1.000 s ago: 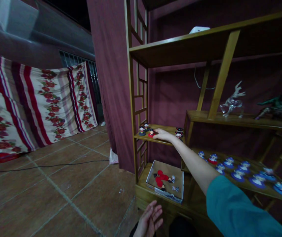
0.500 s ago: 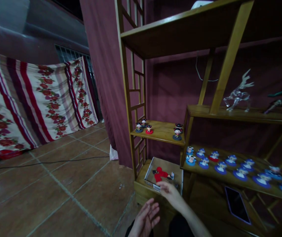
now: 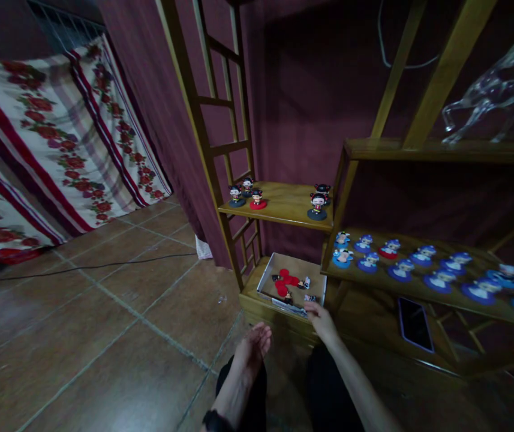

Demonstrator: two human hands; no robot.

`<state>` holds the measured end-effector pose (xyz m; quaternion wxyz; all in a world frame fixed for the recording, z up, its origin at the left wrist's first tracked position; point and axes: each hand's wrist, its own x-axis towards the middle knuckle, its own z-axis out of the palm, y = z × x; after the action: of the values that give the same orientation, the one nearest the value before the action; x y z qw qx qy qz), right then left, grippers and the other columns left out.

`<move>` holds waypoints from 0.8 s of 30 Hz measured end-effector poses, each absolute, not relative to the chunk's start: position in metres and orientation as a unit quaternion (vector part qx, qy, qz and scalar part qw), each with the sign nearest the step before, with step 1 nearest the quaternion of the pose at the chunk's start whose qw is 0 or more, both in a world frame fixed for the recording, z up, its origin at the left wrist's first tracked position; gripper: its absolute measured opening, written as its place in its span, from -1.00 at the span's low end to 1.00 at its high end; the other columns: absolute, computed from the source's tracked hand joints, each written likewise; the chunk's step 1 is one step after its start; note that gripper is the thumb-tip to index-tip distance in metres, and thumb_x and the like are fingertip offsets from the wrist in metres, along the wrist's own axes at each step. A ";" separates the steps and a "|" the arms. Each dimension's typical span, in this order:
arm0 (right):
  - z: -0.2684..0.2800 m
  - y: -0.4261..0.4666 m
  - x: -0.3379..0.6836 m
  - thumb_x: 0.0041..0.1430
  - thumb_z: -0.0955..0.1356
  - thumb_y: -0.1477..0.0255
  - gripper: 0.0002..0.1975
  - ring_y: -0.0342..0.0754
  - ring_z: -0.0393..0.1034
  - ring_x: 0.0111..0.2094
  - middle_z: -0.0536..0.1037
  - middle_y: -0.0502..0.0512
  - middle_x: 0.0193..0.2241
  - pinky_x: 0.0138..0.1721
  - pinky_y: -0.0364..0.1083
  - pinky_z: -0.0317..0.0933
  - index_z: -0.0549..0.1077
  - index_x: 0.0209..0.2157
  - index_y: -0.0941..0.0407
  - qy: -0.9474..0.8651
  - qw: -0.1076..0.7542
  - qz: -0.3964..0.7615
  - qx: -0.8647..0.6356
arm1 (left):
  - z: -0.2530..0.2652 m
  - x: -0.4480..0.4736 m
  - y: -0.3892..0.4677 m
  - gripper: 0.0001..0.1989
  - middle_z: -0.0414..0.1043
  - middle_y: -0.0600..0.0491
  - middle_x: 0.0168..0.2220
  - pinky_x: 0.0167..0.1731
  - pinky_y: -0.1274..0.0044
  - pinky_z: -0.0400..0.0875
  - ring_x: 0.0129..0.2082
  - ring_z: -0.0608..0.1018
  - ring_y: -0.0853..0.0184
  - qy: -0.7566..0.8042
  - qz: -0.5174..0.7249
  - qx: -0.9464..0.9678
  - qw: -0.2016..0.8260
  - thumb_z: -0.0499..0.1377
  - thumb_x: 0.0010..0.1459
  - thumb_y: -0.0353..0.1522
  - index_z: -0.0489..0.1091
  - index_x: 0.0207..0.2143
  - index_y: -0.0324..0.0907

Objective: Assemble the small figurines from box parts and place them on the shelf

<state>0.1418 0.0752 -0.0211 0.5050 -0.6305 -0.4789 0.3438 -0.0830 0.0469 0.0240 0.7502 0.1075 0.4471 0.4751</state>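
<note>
A shallow cardboard box [image 3: 264, 282] stands on the lowest shelf. In it lie red round bases [image 3: 287, 279] and several small black-and-white figurines [image 3: 304, 282]. My right hand [image 3: 321, 319] is at the front right corner of the box, its fingers bent together, with another small figurine [image 3: 309, 298] right at the fingertips. Whether the fingers grip anything is hard to see. My left hand [image 3: 253, 347] hangs in front of the box above my knee, palm turned inward, fingers stretched out, holding nothing.
Dark-haired figurines on round bases [image 3: 316, 206] stand on the small shelf above the box. Rows of blue-based figurines [image 3: 401, 269] fill the right shelf, with a phone [image 3: 415, 324] below. A glass deer [image 3: 486, 99] stands higher up. A cable [image 3: 104, 264] crosses the tiled floor.
The view has tilted down and closer to the shelves. My right hand has shifted from over the box's front edge toward its right corner, uncovering more figurines. The left hand stays open.
</note>
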 end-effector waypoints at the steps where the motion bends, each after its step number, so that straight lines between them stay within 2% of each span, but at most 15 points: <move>1: -0.023 0.080 0.144 -0.09 0.20 0.47 -0.69 0.01 0.41 -0.23 0.52 0.15 -0.29 -0.13 0.02 0.25 0.42 -0.27 0.12 -0.473 0.507 0.341 -0.635 | 0.024 -0.078 0.055 -0.76 0.44 -0.05 -0.34 -0.38 0.58 0.37 -0.42 0.51 0.43 0.467 0.472 0.094 0.742 0.13 0.00 -0.49 0.29 -0.21 -0.26; 5: -0.025 0.103 0.153 -0.08 0.19 0.45 -0.69 0.00 0.40 -0.20 0.51 0.14 -0.24 -0.14 0.00 0.25 0.42 -0.27 0.12 -0.467 0.498 0.327 -0.654 | 0.029 -0.062 0.093 -0.79 0.43 -0.02 -0.39 -0.49 0.62 0.37 -0.48 0.50 0.45 0.477 0.487 0.091 0.726 0.08 0.02 -0.54 0.28 -0.23 -0.29; 12: -0.046 0.157 0.159 -0.07 0.19 0.44 -0.73 0.03 0.41 -0.25 0.52 0.09 -0.31 -0.20 0.02 0.26 0.42 -0.31 0.10 -0.483 0.443 0.333 -0.678 | 0.038 -0.067 0.164 -0.79 0.38 0.01 -0.43 -0.58 0.68 0.35 -0.52 0.47 0.49 0.446 0.559 0.064 0.696 0.00 0.02 -0.62 0.26 -0.28 -0.29; 18: -0.061 0.203 0.143 -0.07 0.20 0.50 -0.75 -0.02 0.37 -0.19 0.49 0.07 -0.23 -0.12 -0.04 0.20 0.39 -0.30 0.08 -0.508 0.407 0.337 -0.680 | 0.038 -0.079 0.202 -0.75 0.35 0.04 -0.44 -0.56 0.72 0.34 -0.52 0.45 0.54 0.423 0.632 0.056 0.647 -0.03 0.01 -0.64 0.25 -0.26 -0.27; 24: -0.065 0.221 0.143 -0.06 0.16 0.56 -0.68 -0.06 0.33 -0.19 0.48 0.01 -0.27 -0.14 -0.10 0.16 0.39 -0.29 0.01 -0.538 0.351 0.278 -0.715 | 0.032 -0.089 0.210 -0.78 0.37 0.02 -0.43 -0.57 0.74 0.32 -0.52 0.45 0.55 0.446 0.659 0.060 0.603 -0.01 0.02 -0.61 0.27 -0.27 -0.28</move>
<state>0.1427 0.2208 -0.0651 0.3511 -0.7146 -0.5376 0.2777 -0.0888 0.2102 0.0319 0.6032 0.0601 0.4459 0.6586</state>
